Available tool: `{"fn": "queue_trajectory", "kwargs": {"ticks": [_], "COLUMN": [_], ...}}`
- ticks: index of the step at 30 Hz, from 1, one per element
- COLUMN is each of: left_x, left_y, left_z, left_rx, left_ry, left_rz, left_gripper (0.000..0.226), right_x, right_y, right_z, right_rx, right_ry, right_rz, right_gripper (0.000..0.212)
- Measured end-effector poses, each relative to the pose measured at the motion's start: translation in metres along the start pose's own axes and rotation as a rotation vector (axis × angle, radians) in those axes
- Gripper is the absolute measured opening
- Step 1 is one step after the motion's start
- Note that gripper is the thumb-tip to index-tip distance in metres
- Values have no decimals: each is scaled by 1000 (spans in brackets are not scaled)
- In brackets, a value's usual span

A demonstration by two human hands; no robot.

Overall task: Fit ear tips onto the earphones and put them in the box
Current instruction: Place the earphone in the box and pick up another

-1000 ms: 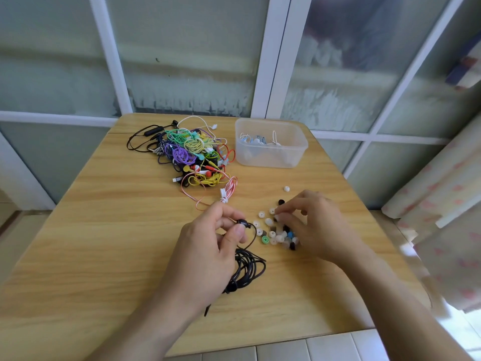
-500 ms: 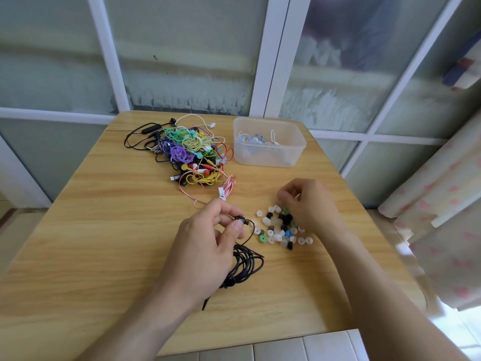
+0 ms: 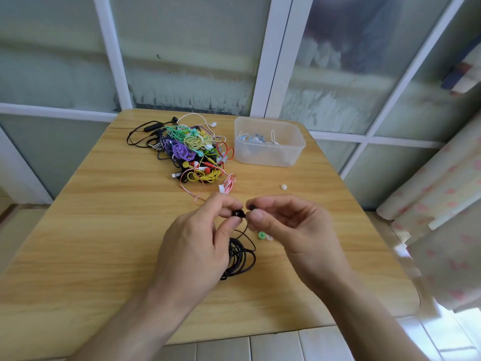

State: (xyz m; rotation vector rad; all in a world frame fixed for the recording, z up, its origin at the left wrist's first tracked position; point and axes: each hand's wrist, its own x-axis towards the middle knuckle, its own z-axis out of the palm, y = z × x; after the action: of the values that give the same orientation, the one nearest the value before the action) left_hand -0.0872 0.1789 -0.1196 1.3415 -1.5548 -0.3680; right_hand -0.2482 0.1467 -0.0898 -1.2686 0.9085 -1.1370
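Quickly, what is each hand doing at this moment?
Left hand: pinches the black earbud.
Right hand: pinches a small black ear tip beside the earbud.

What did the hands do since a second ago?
The right hand left the pile of ear tips, pinching a black ear tip, and moved it over to the black earbud that the left hand holds. The plastic box and the coloured earphone pile stayed put.

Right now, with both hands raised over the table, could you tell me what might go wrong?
The black tip pinched in the right hand could slip before seating on the earbud held by the left hand. A dropped tip could roll off the table. The dangling cable might snag.
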Motion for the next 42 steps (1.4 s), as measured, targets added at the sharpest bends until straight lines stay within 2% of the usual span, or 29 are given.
{"fn": "queue_trajectory", "kwargs": {"ticks": [5,10,20,26,34,42], "left_x": [1,1,1,0,1,3], "left_y": [1,4,3,3,6,10], "left_z": [-2,0,-4,-4,-6,-9], "left_rx": [-58,-158,-156,-169,-223,-259], "left_ry": [37,-20,32,-5,-64,-143], "left_rz": [-21,-22,-56,-68,-168,-162], "left_gripper": [15,13,12,10,13,18], "right_x": [-1,1,1,2,2,3], "right_y": [3,8,8,8,9,9], "right_z": [2,6,5,3,1,-2], "right_rx": [-16,66,110,104,125,127], "right_ry": [-23,-10,-79,-79,-127,-158], "right_rz": [-5,-20,17,35,78,140], "right_gripper": [21,20,20,19,13,16]}}
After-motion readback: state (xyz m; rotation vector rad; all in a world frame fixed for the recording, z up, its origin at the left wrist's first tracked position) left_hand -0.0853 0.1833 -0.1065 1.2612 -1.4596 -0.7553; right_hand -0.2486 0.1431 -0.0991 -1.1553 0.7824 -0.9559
